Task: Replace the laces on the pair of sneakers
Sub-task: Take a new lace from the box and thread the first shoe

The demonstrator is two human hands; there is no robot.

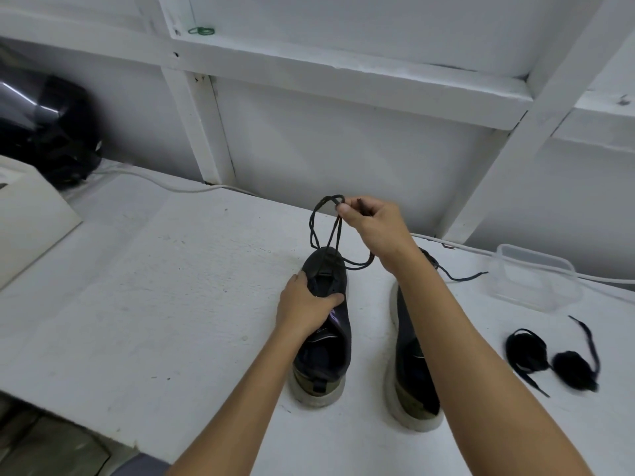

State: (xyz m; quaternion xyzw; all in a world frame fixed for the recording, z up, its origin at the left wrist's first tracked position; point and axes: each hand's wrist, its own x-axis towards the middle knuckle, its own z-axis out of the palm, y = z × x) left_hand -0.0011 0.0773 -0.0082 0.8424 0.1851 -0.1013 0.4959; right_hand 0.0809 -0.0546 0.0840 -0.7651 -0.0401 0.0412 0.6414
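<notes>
Two dark sneakers with pale soles stand on the white table (pixel 154 286), toes pointing away. My left hand (pixel 305 305) grips the left sneaker (pixel 324 341) across its tongue and eyelets. My right hand (pixel 372 225) is raised above it and pinches a thin dark lace (pixel 326 231) that loops down into the shoe's front. The right sneaker (pixel 409 369) is partly hidden behind my right forearm. Another dark lace (pixel 457 274) trails on the table beyond it. Two bundled dark laces (pixel 553 359) lie at the right.
A clear plastic container (pixel 536 276) sits at the back right. A white cable (pixel 165 185) runs along the wall. At the far left are a black helmet (pixel 51 132) and a white box (pixel 31 218). The table's front edge drops off at the lower left.
</notes>
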